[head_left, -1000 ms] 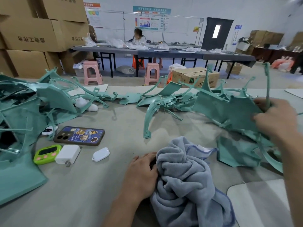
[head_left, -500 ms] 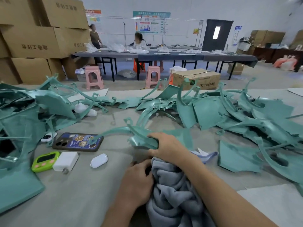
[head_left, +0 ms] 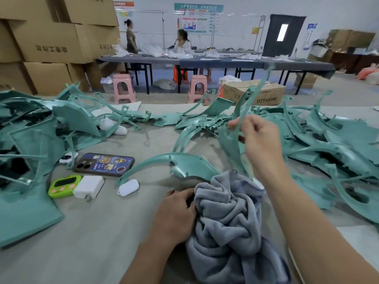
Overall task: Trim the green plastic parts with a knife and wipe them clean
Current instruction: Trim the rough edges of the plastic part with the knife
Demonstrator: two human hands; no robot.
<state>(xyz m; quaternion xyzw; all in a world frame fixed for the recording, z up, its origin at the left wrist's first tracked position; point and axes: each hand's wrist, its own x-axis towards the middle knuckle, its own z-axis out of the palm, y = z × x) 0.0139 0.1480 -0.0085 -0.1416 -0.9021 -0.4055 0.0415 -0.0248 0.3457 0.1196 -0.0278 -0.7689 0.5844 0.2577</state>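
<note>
My right hand point(head_left: 260, 140) is raised above the table and pinches a green plastic part point(head_left: 246, 99) whose thin curved strip rises up and to the right. Near the front edge, my left hand point(head_left: 174, 214) grips a crumpled grey cloth point(head_left: 225, 218). Just beyond the cloth, a curved green part point(head_left: 184, 162) lies flat on the table, held by neither hand. Heaps of green parts fill the left point(head_left: 41, 136) and the right point(head_left: 328, 144) of the table. No knife is visible.
A phone point(head_left: 103, 164), a green timer point(head_left: 63, 185), a white charger point(head_left: 88, 186) and a small white fob point(head_left: 128, 187) lie left of the cloth. A cardboard box point(head_left: 256, 94) and pink stools point(head_left: 123, 89) stand beyond the table. Two people are at a far table.
My right hand brought a curved green part from the right heap to the cloth, left it there, and now holds another part up. My left hand stayed on the cloth.
</note>
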